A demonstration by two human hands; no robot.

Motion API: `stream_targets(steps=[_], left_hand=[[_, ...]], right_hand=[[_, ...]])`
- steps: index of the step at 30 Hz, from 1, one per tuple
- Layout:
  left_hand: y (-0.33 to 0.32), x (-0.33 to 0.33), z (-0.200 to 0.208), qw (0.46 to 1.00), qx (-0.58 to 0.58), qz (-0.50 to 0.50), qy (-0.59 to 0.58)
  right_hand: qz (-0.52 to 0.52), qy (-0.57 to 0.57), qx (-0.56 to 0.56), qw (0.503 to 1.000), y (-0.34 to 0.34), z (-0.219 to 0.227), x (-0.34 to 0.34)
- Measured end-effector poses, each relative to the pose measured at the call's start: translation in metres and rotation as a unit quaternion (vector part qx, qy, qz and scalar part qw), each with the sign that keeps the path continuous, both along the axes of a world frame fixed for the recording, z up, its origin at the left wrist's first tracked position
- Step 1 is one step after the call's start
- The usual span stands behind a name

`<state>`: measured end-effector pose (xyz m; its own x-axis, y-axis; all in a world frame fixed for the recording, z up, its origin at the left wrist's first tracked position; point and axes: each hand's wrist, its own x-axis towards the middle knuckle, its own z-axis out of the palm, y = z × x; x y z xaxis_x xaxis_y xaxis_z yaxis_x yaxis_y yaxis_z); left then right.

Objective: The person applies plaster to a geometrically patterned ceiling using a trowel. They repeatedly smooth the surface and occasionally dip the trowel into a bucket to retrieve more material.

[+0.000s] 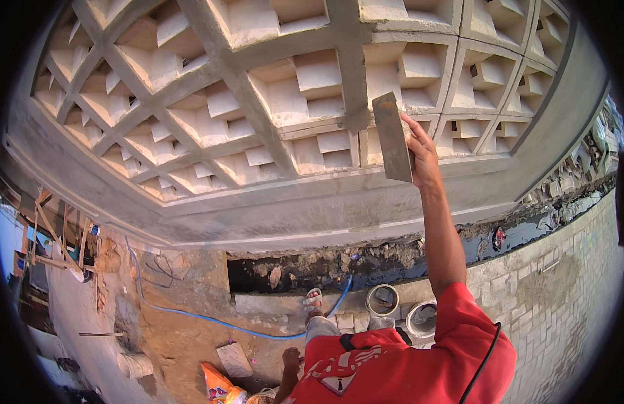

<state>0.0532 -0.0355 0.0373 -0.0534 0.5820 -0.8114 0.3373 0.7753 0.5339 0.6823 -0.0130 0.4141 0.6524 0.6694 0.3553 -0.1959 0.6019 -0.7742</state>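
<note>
My right hand is raised at the end of an outstretched arm, its fingers wrapped round the back of a plastering trowel with a long rectangular grey blade. The blade stands nearly upright in front of a wall of pale ventilation blocks, beside a vertical joint smeared with grey mortar. Whether the blade touches the wall, I cannot tell. Low by my body hangs my left hand, small and in shadow; its fingers are not clear enough to read.
Below the wall runs an open drain with dark water and debris. Two buckets stand near my feet, beside a blue hose. An orange bag lies lower left; brick paving stretches right.
</note>
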Motion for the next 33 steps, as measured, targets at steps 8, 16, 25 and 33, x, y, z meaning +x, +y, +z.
stream_targets(steps=[8,16,25,33], left_hand=[[-0.008,-0.010,0.001,1.000,-0.015,-0.011,0.011],[-0.009,-0.017,0.023,0.947,0.025,-0.314,0.058],[0.001,-0.003,0.009,0.999,0.008,-0.038,0.004],[-0.001,-0.002,-0.005,0.987,0.080,-0.137,0.027]], right_hand=[[0.007,0.093,0.051,0.994,0.022,-0.030,0.010],[0.010,0.063,0.040,0.997,0.032,-0.027,0.008],[0.069,0.137,0.150,0.977,0.014,-0.002,-0.016],[-0.191,-0.281,-0.026,0.940,0.033,0.051,-0.046]])
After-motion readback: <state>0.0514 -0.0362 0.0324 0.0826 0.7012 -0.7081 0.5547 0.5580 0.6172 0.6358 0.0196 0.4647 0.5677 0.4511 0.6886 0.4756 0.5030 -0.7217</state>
